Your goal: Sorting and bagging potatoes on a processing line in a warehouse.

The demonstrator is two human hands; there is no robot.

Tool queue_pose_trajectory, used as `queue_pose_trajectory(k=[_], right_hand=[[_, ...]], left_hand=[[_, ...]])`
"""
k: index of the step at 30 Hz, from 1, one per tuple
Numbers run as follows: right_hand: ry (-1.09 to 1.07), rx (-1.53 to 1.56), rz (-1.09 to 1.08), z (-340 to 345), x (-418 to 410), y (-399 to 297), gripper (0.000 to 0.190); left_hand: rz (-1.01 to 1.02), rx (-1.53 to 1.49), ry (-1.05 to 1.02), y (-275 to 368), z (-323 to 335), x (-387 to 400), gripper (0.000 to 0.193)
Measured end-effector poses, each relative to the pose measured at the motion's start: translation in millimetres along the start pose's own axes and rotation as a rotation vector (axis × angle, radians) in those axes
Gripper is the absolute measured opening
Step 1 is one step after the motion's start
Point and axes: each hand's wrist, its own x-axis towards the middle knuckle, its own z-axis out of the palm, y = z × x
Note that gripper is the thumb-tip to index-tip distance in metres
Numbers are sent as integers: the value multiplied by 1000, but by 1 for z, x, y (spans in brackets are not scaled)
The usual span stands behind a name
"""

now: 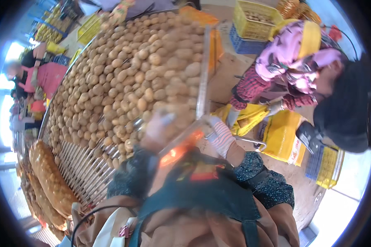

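Observation:
Potatoes lie heaped on a slatted metal sorting table. Those near the table's right rim are blurred. Over the potatoes' near edge is my left hand, too blurred to show its finger pose or whether it holds a potato. My right hand, in a striped glove, is at the corner of the metal rim. Its fingertips are partly hidden, so its grip cannot be told. Bright orange material, perhaps a mesh bag, hangs at the near rim between my hands.
At right a co-worker bends over yellow sacks. Yellow and blue crates are stacked at the upper right, with more crates at the lower right. Filled mesh bags lie at left. Another person stands beyond the table.

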Motion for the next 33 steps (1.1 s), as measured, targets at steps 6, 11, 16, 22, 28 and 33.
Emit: queue_pose_trajectory(k=[6,11,16,22,28,33], right_hand=[[-185,-506,264,-105,-112,105,59],[-245,-821,536,-152,-187,166,79],[-347,-662,613,-172,-191,181,90],[-157,-767,600,-162,-190,208,84],[329,-481,681,-158,-258,278,38],[-152,-737,912,-216,-289,328,32]], left_hand=[[507,842,595,5,-27,14,43],[696,1880,746,-20,42,17,46],[544,1959,570,-71,73,20,35],[378,1842,90,-115,152,36,41],[217,1755,-557,-192,204,62,53],[8,1839,-566,-242,230,88,60]])
